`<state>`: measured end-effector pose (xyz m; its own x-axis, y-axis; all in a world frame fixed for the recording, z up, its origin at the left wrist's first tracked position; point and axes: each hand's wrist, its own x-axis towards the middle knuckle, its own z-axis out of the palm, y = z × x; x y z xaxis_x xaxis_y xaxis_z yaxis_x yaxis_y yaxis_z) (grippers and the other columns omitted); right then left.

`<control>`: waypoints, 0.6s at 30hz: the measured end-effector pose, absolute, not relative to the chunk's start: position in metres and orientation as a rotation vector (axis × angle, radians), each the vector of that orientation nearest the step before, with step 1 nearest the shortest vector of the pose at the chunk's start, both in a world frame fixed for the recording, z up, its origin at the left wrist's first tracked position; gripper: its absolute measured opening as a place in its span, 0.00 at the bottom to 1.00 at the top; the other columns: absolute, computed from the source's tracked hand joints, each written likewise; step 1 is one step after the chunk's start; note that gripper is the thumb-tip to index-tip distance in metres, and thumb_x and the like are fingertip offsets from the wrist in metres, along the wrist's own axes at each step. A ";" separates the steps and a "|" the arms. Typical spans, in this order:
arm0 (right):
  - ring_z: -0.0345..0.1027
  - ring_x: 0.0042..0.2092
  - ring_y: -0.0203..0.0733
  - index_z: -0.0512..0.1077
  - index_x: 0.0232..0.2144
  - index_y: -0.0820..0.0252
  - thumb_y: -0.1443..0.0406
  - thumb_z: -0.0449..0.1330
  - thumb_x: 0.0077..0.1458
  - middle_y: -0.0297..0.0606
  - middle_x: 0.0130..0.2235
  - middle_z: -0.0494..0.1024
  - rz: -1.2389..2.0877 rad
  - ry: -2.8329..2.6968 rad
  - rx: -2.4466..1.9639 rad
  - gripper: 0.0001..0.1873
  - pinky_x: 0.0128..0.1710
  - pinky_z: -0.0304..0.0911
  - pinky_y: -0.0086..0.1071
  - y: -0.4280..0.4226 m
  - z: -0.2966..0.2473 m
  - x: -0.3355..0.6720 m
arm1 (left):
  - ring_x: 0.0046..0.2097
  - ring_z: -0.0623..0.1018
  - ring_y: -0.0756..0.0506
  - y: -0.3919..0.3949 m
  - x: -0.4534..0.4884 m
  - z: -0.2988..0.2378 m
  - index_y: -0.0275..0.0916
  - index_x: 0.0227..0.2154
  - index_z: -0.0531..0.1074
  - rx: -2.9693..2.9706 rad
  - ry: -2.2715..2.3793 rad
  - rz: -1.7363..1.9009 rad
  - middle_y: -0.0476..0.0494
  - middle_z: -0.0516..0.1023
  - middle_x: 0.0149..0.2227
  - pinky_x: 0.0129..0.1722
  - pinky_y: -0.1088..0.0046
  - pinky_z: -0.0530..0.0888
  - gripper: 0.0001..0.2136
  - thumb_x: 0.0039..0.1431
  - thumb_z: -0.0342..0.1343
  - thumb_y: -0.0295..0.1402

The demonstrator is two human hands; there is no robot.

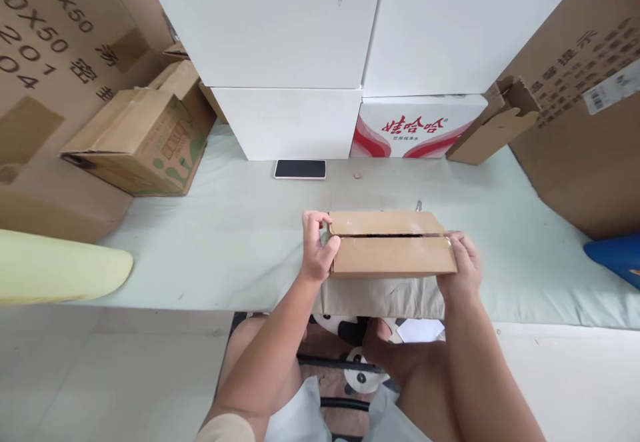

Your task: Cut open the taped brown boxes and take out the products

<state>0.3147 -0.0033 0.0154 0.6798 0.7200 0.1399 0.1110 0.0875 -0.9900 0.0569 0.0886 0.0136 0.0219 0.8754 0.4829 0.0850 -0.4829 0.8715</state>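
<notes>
A small brown cardboard box (393,255) is between my two hands at the front of the cloth-covered table. Two flaps lie folded over its top, and a dark narrow gap runs between them. My left hand (317,249) grips the box's left end, thumb near the gap and fingers bent at the far corner. At the right end, my right hand (463,265) is closed round the box's side, with some of its fingers hidden. A small metallic piece (419,206) shows just beyond the box's far edge.
A phone (300,169) lies before stacked white boxes (295,122). Cardboard boxes stand left (145,139) and right (493,125). A yellow roll (65,265) is at the left edge, a blue object (617,259) at the right. Pale green cloth (225,229) covers the table.
</notes>
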 end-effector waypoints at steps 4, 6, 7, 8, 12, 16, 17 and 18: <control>0.68 0.37 0.42 0.71 0.26 0.57 0.52 0.60 0.58 0.37 0.32 0.74 0.310 -0.934 -1.315 0.17 0.42 0.63 0.38 -0.001 0.028 0.291 | 0.29 0.60 0.49 0.095 0.043 0.026 0.42 0.25 0.56 1.364 1.009 1.468 0.53 0.56 0.26 0.31 0.71 0.63 0.12 0.58 0.53 0.35; 0.71 0.41 0.46 0.76 0.29 0.56 0.55 0.58 0.62 0.38 0.35 0.76 0.197 -1.026 -1.287 0.14 0.48 0.65 0.44 0.006 0.031 0.281 | 0.28 0.60 0.50 0.104 0.029 0.033 0.41 0.22 0.57 1.330 0.996 1.418 0.53 0.57 0.24 0.31 0.72 0.63 0.16 0.62 0.54 0.39; 0.72 0.43 0.47 0.77 0.31 0.55 0.57 0.57 0.62 0.39 0.36 0.78 0.177 -1.067 -1.259 0.13 0.51 0.65 0.47 0.010 0.032 0.276 | 0.28 0.62 0.49 0.108 0.021 0.035 0.41 0.21 0.59 1.338 0.994 1.407 0.52 0.60 0.25 0.32 0.72 0.65 0.18 0.63 0.55 0.42; 0.73 0.45 0.49 0.78 0.31 0.54 0.58 0.57 0.62 0.39 0.36 0.79 0.191 -1.115 -1.223 0.13 0.53 0.65 0.50 0.014 0.032 0.271 | 0.30 0.66 0.49 0.113 0.012 0.038 0.40 0.21 0.63 1.357 0.995 1.403 0.50 0.64 0.27 0.34 0.71 0.67 0.19 0.62 0.58 0.45; 0.73 0.53 0.57 0.80 0.25 0.51 0.54 0.57 0.58 0.41 0.34 0.82 0.448 -1.377 -1.035 0.17 0.61 0.61 0.59 0.031 0.037 0.256 | 0.52 0.74 0.38 0.123 -0.017 0.045 0.42 0.27 0.79 1.528 1.031 1.308 0.39 0.75 0.46 0.54 0.59 0.73 0.26 0.52 0.61 0.63; 0.63 0.64 0.61 0.85 0.37 0.49 0.46 0.47 0.62 0.40 0.52 0.82 0.601 -1.600 -1.072 0.29 0.68 0.51 0.60 0.040 0.047 0.250 | 0.72 0.53 0.29 0.118 -0.029 0.046 0.45 0.35 0.85 1.747 1.059 1.089 0.41 0.57 0.69 0.68 0.44 0.61 0.34 0.58 0.46 0.69; 0.60 0.65 0.61 0.85 0.42 0.49 0.45 0.45 0.62 0.38 0.57 0.80 0.630 -1.647 -1.098 0.31 0.70 0.48 0.59 0.041 0.050 0.251 | 0.73 0.51 0.29 0.116 -0.031 0.046 0.45 0.36 0.85 1.783 1.033 1.049 0.44 0.54 0.71 0.69 0.43 0.59 0.35 0.61 0.41 0.67; 0.57 0.67 0.60 0.85 0.45 0.48 0.45 0.43 0.62 0.36 0.60 0.77 0.661 -1.691 -1.117 0.33 0.70 0.46 0.58 0.040 0.053 0.251 | 0.73 0.51 0.30 0.115 -0.033 0.045 0.46 0.36 0.85 1.813 1.000 1.025 0.45 0.52 0.71 0.70 0.43 0.59 0.36 0.64 0.38 0.65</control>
<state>0.2515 0.0403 0.0527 -0.1118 0.8994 0.4225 0.3743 0.4320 -0.8205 -0.0326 0.1149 0.0448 0.3568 0.8963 0.2633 0.2406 -0.3605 0.9012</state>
